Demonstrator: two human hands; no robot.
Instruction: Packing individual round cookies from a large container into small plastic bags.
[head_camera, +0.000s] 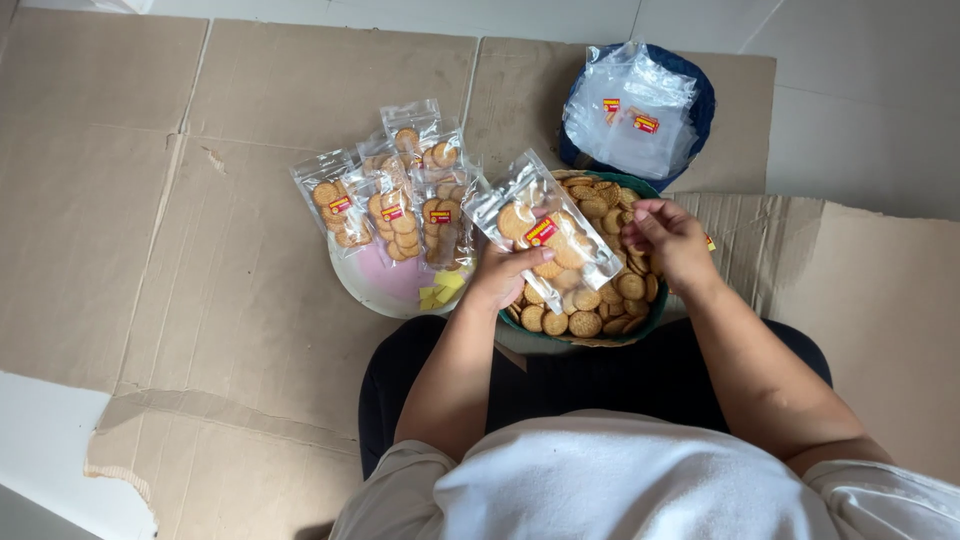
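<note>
My left hand (503, 275) grips a clear plastic pouch (545, 228) with a red and yellow label, partly filled with round biscuits. It is held tilted over a dark green bowl (655, 312) full of loose round biscuits (598, 300). My right hand (668, 238) hovers at the pouch's right edge above the bowl, fingers pinched together; whether a biscuit is between them is hidden.
Several filled biscuit pouches (395, 195) lie on a white and pink plate (385, 290) to the left. A blue tub of empty clear pouches (632, 112) stands behind the bowl. Flattened cardboard (200, 200) covers the tiled floor. My dark-trousered legs frame the bowl.
</note>
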